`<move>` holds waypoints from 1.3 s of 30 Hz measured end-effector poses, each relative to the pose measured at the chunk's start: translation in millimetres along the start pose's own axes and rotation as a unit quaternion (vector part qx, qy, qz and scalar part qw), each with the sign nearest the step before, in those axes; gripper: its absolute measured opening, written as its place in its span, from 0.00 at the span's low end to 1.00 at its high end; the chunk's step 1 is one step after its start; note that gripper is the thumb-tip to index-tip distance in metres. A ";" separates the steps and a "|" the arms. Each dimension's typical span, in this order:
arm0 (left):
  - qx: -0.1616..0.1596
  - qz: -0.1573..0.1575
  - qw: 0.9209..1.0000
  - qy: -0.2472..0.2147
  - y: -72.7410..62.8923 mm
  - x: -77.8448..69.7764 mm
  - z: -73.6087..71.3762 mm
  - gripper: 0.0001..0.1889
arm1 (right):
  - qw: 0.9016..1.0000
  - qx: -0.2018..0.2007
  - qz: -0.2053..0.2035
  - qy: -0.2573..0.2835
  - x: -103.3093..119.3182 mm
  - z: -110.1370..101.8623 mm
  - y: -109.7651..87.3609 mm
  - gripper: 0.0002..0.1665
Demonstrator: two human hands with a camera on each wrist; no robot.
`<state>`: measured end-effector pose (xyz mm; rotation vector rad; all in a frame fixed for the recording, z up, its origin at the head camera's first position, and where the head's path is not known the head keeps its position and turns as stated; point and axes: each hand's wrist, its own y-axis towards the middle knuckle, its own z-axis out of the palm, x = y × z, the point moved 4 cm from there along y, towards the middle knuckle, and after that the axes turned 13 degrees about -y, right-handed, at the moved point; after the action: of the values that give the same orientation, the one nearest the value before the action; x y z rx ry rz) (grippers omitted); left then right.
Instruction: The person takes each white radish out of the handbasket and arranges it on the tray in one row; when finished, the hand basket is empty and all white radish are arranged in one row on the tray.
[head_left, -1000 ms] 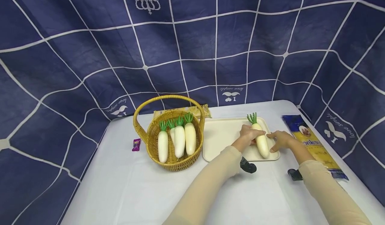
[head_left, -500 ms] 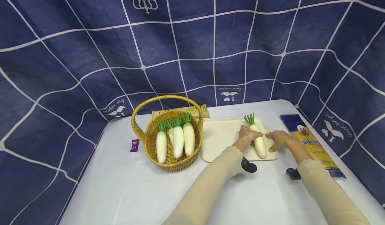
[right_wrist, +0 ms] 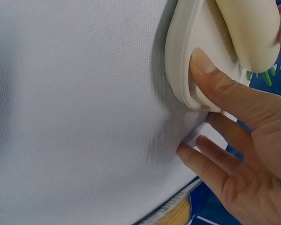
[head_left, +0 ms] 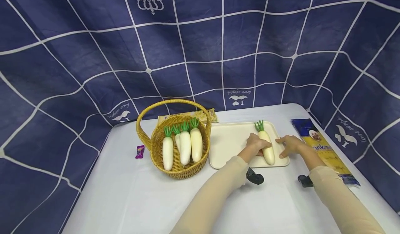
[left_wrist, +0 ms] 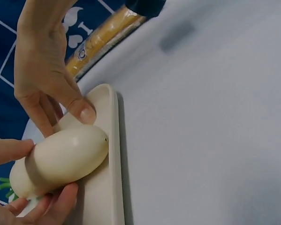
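Observation:
A white radish (head_left: 268, 154) with green tops lies along the right part of a cream tray (head_left: 228, 140). My left hand (head_left: 255, 145) holds it from the left side; in the left wrist view the thumb (left_wrist: 11, 151) is on one side of the radish and curled fingers (left_wrist: 60, 204) on the other. My right hand (head_left: 290, 146) is at the tray's right edge. In the right wrist view its thumb (right_wrist: 215, 79) presses inside the rim while the index finger touches the outside of the corner, pinching the tray. The other fingers spread below it.
Left of the tray stands a wicker basket (head_left: 184, 173) with a tall handle and several radishes inside. Behind it lies a yellow packet (head_left: 214, 114). A purple wrapped sweet (head_left: 140, 151) is at the left. A blue and yellow bag (head_left: 325, 150) lies at the right.
My left hand and the radish have shifted slightly left and toward me on the tray. The right hand stays at the tray's edge. The head view has turned slightly.

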<state>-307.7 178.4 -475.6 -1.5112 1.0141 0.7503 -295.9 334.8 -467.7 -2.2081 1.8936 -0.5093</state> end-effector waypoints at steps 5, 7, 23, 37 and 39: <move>0.004 0.008 1.000 0.009 -7.0 2.2 -0.3 0.24 | 1.000 0.001 -0.001 0.001 -0.8 0.6 -1.4 0.49; 0.005 0.017 1.000 -0.007 -7.4 2.9 0.5 0.24 | 1.000 0.001 -0.003 0.003 0.4 -0.2 -2.1 0.49; -0.003 0.060 0.995 -0.086 3.1 4.2 13.3 0.26 | 1.000 0.014 0.000 0.007 -3.6 0.7 5.4 0.53; 0.038 0.051 0.990 -0.122 4.3 9.2 11.4 0.25 | 1.000 0.019 0.008 0.003 -0.3 -1.3 2.2 0.50; 0.044 0.050 0.990 -0.125 3.4 9.1 10.6 0.25 | 1.000 0.019 0.011 0.003 -0.9 -0.5 1.5 0.51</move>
<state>-306.1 187.0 -487.1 -1.2623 0.9251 0.9281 -297.6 335.5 -467.9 -2.1630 1.8926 -0.5443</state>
